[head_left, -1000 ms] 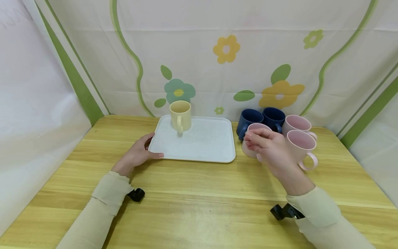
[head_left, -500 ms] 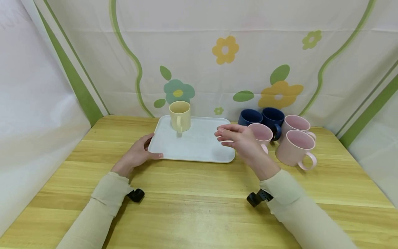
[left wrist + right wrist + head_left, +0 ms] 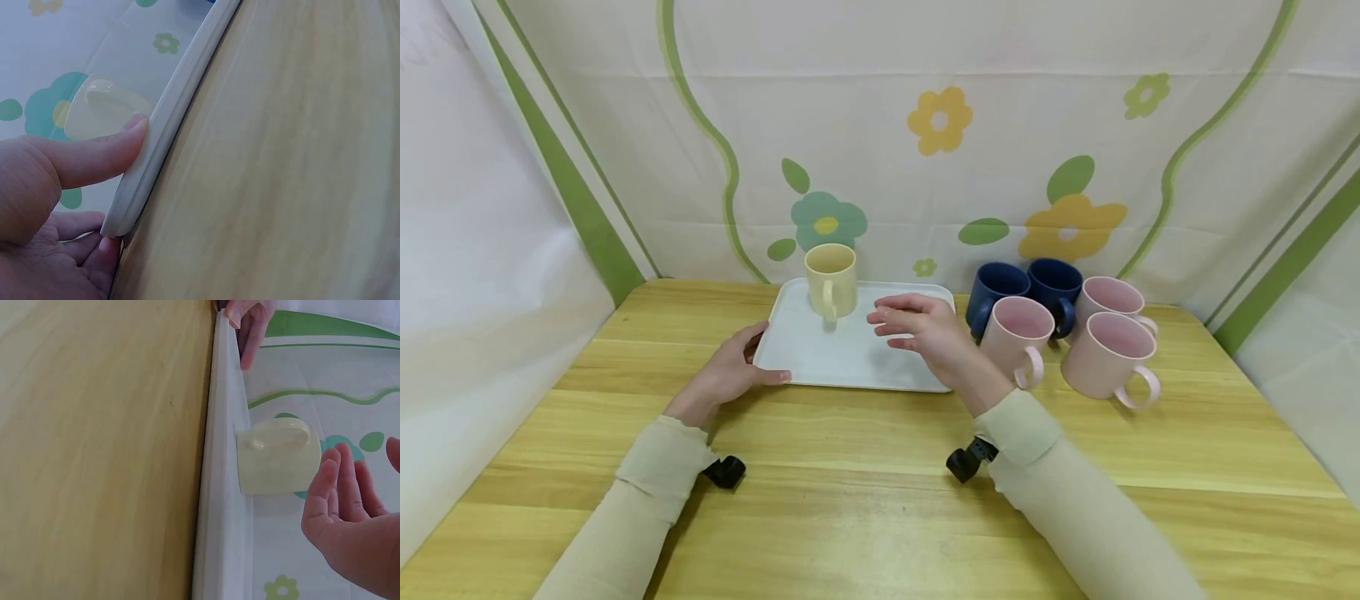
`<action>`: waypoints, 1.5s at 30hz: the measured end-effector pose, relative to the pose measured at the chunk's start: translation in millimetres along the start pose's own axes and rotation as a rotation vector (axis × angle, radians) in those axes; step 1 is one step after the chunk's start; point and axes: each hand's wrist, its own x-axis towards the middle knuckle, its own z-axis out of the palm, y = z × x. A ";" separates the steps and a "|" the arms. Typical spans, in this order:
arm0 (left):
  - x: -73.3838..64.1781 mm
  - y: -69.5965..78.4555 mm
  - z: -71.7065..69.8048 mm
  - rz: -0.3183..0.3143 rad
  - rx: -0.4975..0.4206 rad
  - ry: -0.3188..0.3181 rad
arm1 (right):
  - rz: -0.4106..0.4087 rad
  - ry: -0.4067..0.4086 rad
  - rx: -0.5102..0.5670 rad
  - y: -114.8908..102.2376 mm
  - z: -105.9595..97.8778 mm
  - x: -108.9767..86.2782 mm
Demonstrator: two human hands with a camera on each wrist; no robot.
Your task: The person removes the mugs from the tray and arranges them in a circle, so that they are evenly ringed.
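Observation:
A white rectangular tray [image 3: 820, 360] lies on the wooden table. My left hand [image 3: 730, 369] grips its front left corner, thumb along the front rim and fingers at the left side; the left wrist view shows the thumb [image 3: 103, 156] against the rim. A pale yellow mug [image 3: 842, 293] stands upright near the tray's back left, handle towards me. Over the right half of the tray hovers my right hand [image 3: 931, 335], holding nothing, its fingers loosely bent and pointing at the mug. In the right wrist view those fingers [image 3: 350, 487] are apart from the mug [image 3: 275, 464].
Right of the tray several mugs stand close together: a dark blue mug [image 3: 992, 292] and another blue mug [image 3: 1052, 292] behind, with a pink mug [image 3: 1011, 342], a second pink mug [image 3: 1097, 367] and more pink around them. A flower-patterned white curtain [image 3: 850, 108] hangs behind the table.
My right hand has moved left from the pink mugs to over the tray, nearing the yellow mug. The left hand, tray and mugs stay where they were.

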 end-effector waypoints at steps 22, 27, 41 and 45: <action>0.7 -0.1 0.3 0.020 -0.011 -0.010 | 0.025 -0.061 0.125 17.8 33.4 41.1; 2.8 -1.6 0.5 0.014 -0.011 -0.006 | 0.024 -0.057 0.128 19.9 38.9 47.1; 2.5 -0.8 0.3 -0.006 -0.029 -0.001 | 0.043 -0.127 0.131 15.2 44.5 57.0; 2.3 -0.5 0.1 -0.009 -0.033 -0.003 | 0.053 -0.126 0.142 15.6 44.9 57.1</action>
